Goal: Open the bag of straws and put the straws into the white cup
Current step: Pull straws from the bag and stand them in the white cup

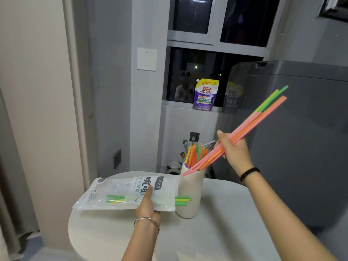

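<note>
I am seeing my right hand [233, 149] gripping a bunch of pink and orange straws [254, 119] above and to the right of the white cup [190, 194], fingers curled round them. The bunch is slanting down-left, and its lower tips are crossing the cup's rim; whether they are inside the mouth or just in front of it I cannot quite tell. A cluster of standing straws [195, 153] is poking up out of the cup.

My left hand [148, 204] is pinching the bag [116, 189] just left of the cup, thumb on top, holding it roughly level. A few green and yellow straws [182, 199] are sticking out of the bag's open end, in front of the cup's side.

The cup is standing upright on the round table [226, 213]. A purple pouch [206, 95] is sitting on the sill well behind the cup, and a grey machine [301, 129] is standing to the cup's right.
</note>
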Available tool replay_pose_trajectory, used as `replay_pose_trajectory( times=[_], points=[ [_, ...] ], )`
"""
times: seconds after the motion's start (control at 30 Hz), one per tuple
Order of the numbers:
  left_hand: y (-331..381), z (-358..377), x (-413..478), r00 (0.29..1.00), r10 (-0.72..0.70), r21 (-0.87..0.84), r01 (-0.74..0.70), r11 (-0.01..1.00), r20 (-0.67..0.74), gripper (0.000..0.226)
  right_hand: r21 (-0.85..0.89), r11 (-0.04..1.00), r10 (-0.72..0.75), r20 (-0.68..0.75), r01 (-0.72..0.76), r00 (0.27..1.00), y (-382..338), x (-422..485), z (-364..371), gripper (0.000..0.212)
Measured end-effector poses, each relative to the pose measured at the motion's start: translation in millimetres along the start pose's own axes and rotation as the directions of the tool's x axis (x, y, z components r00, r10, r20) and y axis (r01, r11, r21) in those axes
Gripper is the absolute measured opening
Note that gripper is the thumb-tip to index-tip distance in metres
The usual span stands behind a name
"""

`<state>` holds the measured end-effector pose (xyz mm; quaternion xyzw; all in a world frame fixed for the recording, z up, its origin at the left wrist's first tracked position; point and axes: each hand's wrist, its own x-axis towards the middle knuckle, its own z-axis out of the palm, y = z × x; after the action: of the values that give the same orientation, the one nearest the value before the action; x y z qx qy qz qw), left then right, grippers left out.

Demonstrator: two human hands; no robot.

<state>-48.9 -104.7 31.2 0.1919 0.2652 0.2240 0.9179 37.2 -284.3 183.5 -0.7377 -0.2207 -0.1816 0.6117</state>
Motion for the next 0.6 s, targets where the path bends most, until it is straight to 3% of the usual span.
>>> replay_pose_trajectory(
  times=[0.33,0.6],
  points=[
    [2.4,0.4,0.0,1.000,0.009,0.010,-0.009,1.000,0.018,0.050,-0.271,0.957,-0.102,0.029,0.106,0.994,-20.0,38.3,4.6,0.046],
    [2.3,-1.2,1.4,1.000,-0.002,0.017,0.001,1.000,0.016,0.050,-0.457,0.872,-0.110,0.162,0.174,0.981,-14.1,39.7,26.2,0.050]
  ],
)
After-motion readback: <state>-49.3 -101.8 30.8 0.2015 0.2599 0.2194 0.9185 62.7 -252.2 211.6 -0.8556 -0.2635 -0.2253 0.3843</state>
